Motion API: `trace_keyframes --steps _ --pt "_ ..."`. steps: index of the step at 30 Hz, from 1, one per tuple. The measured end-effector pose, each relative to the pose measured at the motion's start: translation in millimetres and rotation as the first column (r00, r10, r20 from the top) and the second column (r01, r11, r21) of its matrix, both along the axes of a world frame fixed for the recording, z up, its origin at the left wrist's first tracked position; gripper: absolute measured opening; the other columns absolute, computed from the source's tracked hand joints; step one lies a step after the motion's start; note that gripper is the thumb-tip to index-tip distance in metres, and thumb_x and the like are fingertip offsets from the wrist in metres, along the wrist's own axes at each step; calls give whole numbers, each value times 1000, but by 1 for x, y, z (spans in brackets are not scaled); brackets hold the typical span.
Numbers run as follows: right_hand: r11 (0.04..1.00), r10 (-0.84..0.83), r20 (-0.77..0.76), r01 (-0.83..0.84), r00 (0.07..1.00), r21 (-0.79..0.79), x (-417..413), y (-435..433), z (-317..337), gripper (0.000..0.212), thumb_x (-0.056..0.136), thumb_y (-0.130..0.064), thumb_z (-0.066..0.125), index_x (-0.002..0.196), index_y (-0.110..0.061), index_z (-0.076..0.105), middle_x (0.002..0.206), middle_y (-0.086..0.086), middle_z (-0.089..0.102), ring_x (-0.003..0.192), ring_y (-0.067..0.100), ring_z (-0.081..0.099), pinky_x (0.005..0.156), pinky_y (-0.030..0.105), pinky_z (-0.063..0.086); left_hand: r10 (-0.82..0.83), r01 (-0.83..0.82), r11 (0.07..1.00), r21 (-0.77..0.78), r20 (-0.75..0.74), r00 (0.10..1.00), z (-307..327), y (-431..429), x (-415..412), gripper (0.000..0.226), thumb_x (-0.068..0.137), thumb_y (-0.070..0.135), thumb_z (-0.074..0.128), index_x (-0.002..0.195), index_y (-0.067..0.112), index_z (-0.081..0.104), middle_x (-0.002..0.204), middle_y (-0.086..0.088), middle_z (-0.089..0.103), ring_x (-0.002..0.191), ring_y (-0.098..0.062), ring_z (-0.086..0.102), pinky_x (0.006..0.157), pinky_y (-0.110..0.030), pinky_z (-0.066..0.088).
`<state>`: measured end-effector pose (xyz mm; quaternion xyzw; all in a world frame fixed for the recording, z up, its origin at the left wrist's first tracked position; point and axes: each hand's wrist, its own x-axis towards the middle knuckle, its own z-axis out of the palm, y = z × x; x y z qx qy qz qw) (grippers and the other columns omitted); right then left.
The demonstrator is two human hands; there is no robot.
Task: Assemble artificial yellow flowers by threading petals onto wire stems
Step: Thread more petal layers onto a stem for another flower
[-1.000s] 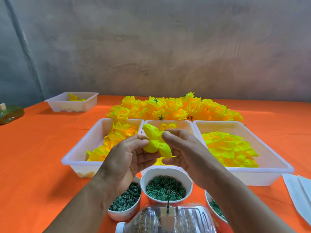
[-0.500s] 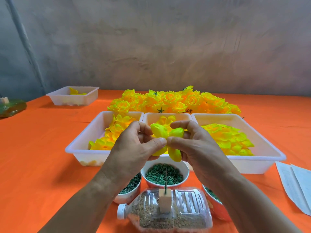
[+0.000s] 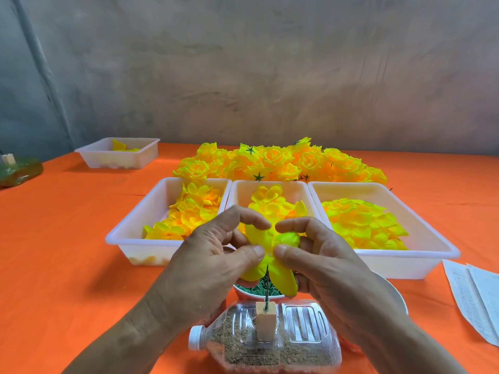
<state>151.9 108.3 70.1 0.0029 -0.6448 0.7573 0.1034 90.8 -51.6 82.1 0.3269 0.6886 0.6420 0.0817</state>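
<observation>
Above wire stem [image 3: 266,302] | yellow petal [image 3: 260,238] splayed | left hand [image 3: 205,268], right hand [image 3: 324,268] pinching

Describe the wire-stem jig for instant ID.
At the near edge of the orange table, in front of the three white trays, a plastic bottle lies on its side. It has sandy grit inside and a tan block on top holding the green stem. Unlike its white neighbours, it is clear.

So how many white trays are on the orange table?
4. Three in a row: left tray, middle tray, right tray. A fourth tray stands far back left. None seems hidden.
</observation>
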Motion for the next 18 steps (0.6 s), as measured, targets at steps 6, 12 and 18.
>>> trace_keyframes --steps 6,12,18 --pt "998 -57 40 55 998 37 1 -2 -11 24 86 -5 65 107 -17 60 79 11 64 63 22 59 50 32 47 19 -15 998 -60 60 998 -5 1 3 32 88 3 64 83 33 73 63 10 47 59 -6 57 58 -26 56" --pt "995 -80 46 77 996 64 0 -4 -15 23 86 -7 65 105 -18 61 79 14 62 65 23 58 53 36 46 63 -51 994 -98 122 991 -8 1 2 29 88 3 65 83 30 72 65 6 52 61 -11 61 66 -40 61" --pt "997 -56 41 54 998 58 1 -5 -13 23 87 -4 63 105 -17 60 70 5 63 58 18 58 50 30 47 32 -20 999 -50 245 969 -6 3 3 16 83 9 70 83 25 72 67 -7 56 63 -19 65 69 -47 61"
